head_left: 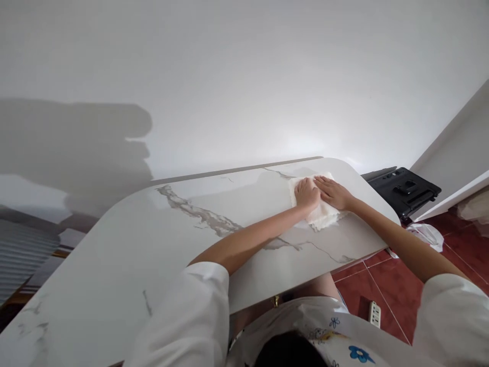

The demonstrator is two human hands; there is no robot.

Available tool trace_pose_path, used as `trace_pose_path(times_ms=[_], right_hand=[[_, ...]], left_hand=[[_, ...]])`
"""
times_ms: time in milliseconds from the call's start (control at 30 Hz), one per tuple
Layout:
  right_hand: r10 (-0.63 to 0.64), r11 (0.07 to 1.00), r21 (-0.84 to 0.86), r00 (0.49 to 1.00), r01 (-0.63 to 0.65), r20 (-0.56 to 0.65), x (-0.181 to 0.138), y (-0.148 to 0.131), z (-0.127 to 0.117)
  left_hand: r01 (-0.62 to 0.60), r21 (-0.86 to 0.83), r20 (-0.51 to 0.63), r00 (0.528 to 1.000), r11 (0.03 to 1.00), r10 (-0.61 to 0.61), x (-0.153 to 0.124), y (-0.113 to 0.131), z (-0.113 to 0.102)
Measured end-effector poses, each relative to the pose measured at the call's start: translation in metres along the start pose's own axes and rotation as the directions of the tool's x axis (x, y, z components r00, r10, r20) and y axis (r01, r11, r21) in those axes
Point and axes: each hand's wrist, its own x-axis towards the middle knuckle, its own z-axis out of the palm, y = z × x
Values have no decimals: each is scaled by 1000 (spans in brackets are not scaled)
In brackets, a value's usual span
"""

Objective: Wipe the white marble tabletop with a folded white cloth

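A white cloth [323,216] with frayed edges lies spread on a white marble-patterned table [126,244], toward its right end. My left hand [306,194] presses down on the cloth's upper left part, its fingers laid over the fabric. Beside it, my right hand [333,192] rests flat on the cloth's upper right part with the fingers stretched out toward the left hand. The fingertips of the two hands come close together. Both palms hide part of the cloth, and its lower edge shows below them.
A pale wall [244,92] runs behind the table. Past the table's right end stands a black case [405,191], with a white plastic bag [427,235] on the red tiled floor [389,290]. A power strip [375,314] lies on the floor near me.
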Motion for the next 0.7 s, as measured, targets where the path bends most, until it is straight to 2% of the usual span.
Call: trace_pose_path(times_ms=[167,367,533,700], right_hand=[[16,1000,-4,1000,-16,-10,55,18,8],[5,1000,0,1000,-5,-6,103,36,15],[-22,999,43,1000,22,-2,125,62,20],[48,996,73,999,-46,-19,128,89,23]], left_hand=[[-37,54,-95,995,998,42,48,-19,-5],[-61,146,-123,989,987,79,92,-38,-5],[-40,217,-97,993,975,62,120,-39,-1],[-85,275,-61,993,958,106,139,-27,12]])
